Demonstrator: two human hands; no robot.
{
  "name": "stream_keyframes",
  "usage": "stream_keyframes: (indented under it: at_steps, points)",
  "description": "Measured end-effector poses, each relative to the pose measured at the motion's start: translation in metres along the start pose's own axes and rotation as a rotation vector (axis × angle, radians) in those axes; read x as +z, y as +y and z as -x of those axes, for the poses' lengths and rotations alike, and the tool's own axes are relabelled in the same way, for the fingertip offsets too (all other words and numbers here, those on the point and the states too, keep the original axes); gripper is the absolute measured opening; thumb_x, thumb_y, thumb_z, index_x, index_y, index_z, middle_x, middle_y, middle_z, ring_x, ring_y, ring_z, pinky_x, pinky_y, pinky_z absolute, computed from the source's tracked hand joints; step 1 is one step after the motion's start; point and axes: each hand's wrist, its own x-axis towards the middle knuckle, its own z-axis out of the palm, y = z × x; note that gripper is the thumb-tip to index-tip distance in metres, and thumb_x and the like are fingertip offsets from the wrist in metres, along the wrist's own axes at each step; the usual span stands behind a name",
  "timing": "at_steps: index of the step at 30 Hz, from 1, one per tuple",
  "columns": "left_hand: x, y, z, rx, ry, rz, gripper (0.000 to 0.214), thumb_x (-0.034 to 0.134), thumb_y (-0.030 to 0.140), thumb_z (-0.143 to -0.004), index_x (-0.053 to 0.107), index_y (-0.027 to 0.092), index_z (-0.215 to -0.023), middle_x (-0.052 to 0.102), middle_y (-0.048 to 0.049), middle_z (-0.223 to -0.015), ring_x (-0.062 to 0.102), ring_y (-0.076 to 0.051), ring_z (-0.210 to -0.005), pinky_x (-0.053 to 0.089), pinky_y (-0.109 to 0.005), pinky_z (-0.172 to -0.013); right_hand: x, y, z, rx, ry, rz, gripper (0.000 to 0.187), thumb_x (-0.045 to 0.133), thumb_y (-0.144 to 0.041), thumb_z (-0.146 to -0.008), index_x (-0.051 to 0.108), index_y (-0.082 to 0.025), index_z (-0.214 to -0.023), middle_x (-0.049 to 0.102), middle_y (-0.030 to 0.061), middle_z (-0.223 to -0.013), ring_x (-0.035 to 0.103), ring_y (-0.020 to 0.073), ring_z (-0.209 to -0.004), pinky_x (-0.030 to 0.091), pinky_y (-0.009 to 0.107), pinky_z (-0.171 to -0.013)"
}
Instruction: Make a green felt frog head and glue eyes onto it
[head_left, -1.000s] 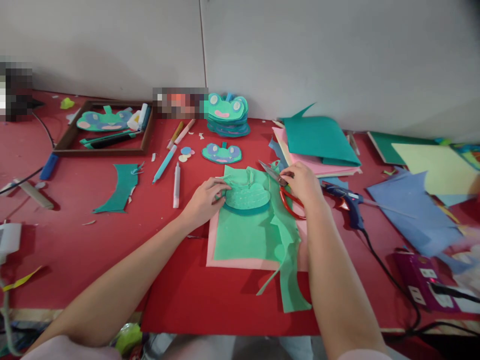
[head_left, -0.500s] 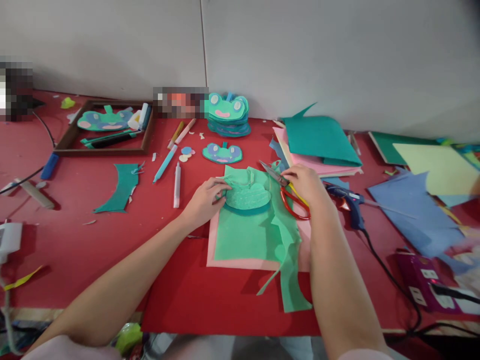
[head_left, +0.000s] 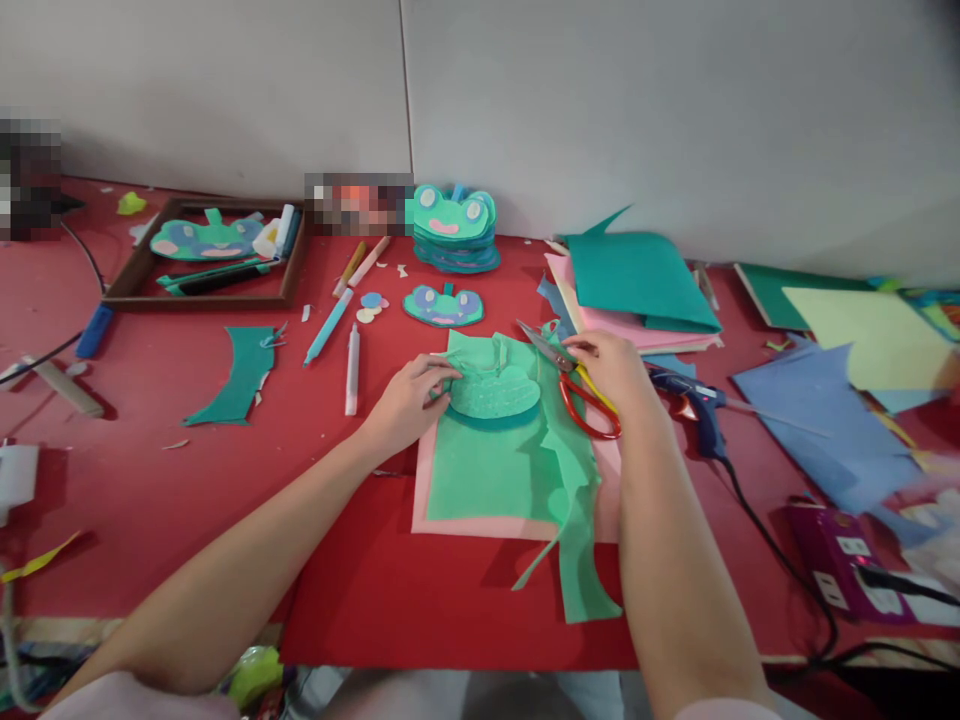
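Note:
My left hand (head_left: 409,402) pinches the left edge of a green frog-shaped cut-out (head_left: 495,392) that lies on a light green foam sheet (head_left: 495,470). That sheet rests on a pink sheet (head_left: 424,480) over the red table cover. My right hand (head_left: 613,368) is closed on red-handled scissors (head_left: 581,385), fingers in the handle loops and the blades pointing up and left, just right of the cut-out. A cut green strip (head_left: 581,570) trails toward the table's front edge.
A blue glue gun (head_left: 697,405) with a black cord lies right of my right hand, beside a purple power strip (head_left: 844,560). Stacked foam sheets (head_left: 637,285), finished frog faces (head_left: 450,225), glue sticks (head_left: 352,370) and a brown tray (head_left: 206,255) sit behind.
My right hand has settled further into the scissor handles, which have shifted slightly right. My left hand and the cut-out stay where they were.

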Motion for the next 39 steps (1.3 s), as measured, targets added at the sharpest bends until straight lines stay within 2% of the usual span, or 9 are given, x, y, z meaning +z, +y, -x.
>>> stream_keyframes:
  at_steps: [7, 12, 16, 21, 24, 29, 35, 39]
  points:
    - [0.000, 0.001, 0.000, -0.005, 0.002, -0.002, 0.028, 0.051, 0.009, -0.077, 0.059, 0.019, -0.101, 0.053, -0.0075, -0.108, 0.053, -0.013, -0.080, 0.048, -0.031, -0.076, 0.004, 0.004, -0.001, 0.025, 0.010, -0.069, 0.015, 0.054, -0.021, -0.075, 0.066, -0.021, -0.084, 0.068, 0.0039, -0.084, 0.061, 0.0182, -0.077, 0.046, 0.032, -0.073]
    - [-0.002, 0.004, -0.001, -0.004, -0.001, -0.007, 0.027, 0.052, 0.008, -0.077, 0.059, 0.017, -0.101, 0.053, -0.0079, -0.107, 0.052, -0.013, -0.080, 0.047, -0.032, -0.079, 0.002, 0.000, -0.001, -0.007, 0.056, -0.033, 0.015, 0.048, -0.021, -0.080, 0.063, -0.019, -0.084, 0.066, 0.0066, -0.088, 0.060, 0.0195, -0.081, 0.045, 0.033, -0.075]
    - [-0.001, 0.003, -0.001, 0.004, 0.007, 0.004, 0.028, 0.051, 0.007, -0.076, 0.059, 0.018, -0.101, 0.053, -0.0078, -0.106, 0.052, -0.013, -0.081, 0.046, -0.034, -0.082, -0.007, -0.022, 0.007, -0.074, 0.091, -0.094, 0.019, 0.039, -0.025, -0.086, 0.057, -0.020, -0.093, 0.064, 0.0071, -0.092, 0.059, 0.0188, -0.084, 0.044, 0.031, -0.074]
    - [0.001, 0.000, 0.001, 0.003, 0.017, 0.022, 0.028, 0.051, 0.008, -0.077, 0.059, 0.019, -0.102, 0.052, -0.0083, -0.108, 0.053, -0.013, -0.080, 0.047, -0.034, -0.080, -0.010, -0.056, 0.028, -0.118, 0.064, -0.165, 0.020, 0.041, -0.030, -0.087, 0.058, -0.021, -0.090, 0.064, 0.0059, -0.091, 0.059, 0.0175, -0.082, 0.043, 0.028, -0.073]
    - [0.000, 0.001, 0.001, 0.006, 0.016, 0.020, 0.028, 0.051, 0.009, -0.077, 0.059, 0.018, -0.102, 0.052, -0.0085, -0.108, 0.053, -0.014, -0.081, 0.047, -0.034, -0.080, -0.003, -0.061, 0.042, -0.038, 0.073, -0.138, 0.025, 0.040, -0.034, -0.087, 0.060, -0.020, -0.083, 0.064, 0.0064, -0.084, 0.059, 0.0181, -0.075, 0.043, 0.030, -0.071]
    - [-0.001, 0.003, -0.001, 0.013, 0.014, -0.004, 0.027, 0.051, 0.008, -0.077, 0.059, 0.019, -0.100, 0.053, -0.0083, -0.107, 0.054, -0.015, -0.085, 0.046, -0.035, -0.082, 0.010, -0.055, 0.059, 0.121, -0.018, -0.140, 0.025, 0.042, -0.034, -0.084, 0.060, -0.021, -0.073, 0.064, 0.0065, -0.071, 0.059, 0.0214, -0.071, 0.043, 0.033, -0.067]
    - [0.001, 0.001, -0.001, 0.003, 0.011, 0.003, 0.028, 0.051, 0.007, -0.076, 0.059, 0.019, -0.101, 0.053, -0.0077, -0.107, 0.054, -0.016, -0.091, 0.046, -0.037, -0.085, 0.019, -0.052, 0.067, 0.259, -0.049, -0.294, 0.022, 0.044, -0.037, -0.082, 0.060, -0.021, -0.082, 0.062, 0.0047, -0.066, 0.056, 0.0190, -0.054, 0.044, 0.034, -0.058]
    - [0.001, -0.001, -0.001, 0.011, 0.009, 0.009, 0.029, 0.051, 0.007, -0.076, 0.058, 0.020, -0.102, 0.054, -0.0075, -0.107, 0.054, -0.017, -0.093, 0.045, -0.038, -0.086, 0.020, -0.053, 0.068, 0.297, -0.012, -0.343, 0.025, 0.042, -0.039, -0.083, 0.058, -0.021, -0.086, 0.062, 0.0062, -0.074, 0.054, 0.0160, -0.047, 0.044, 0.032, -0.049]
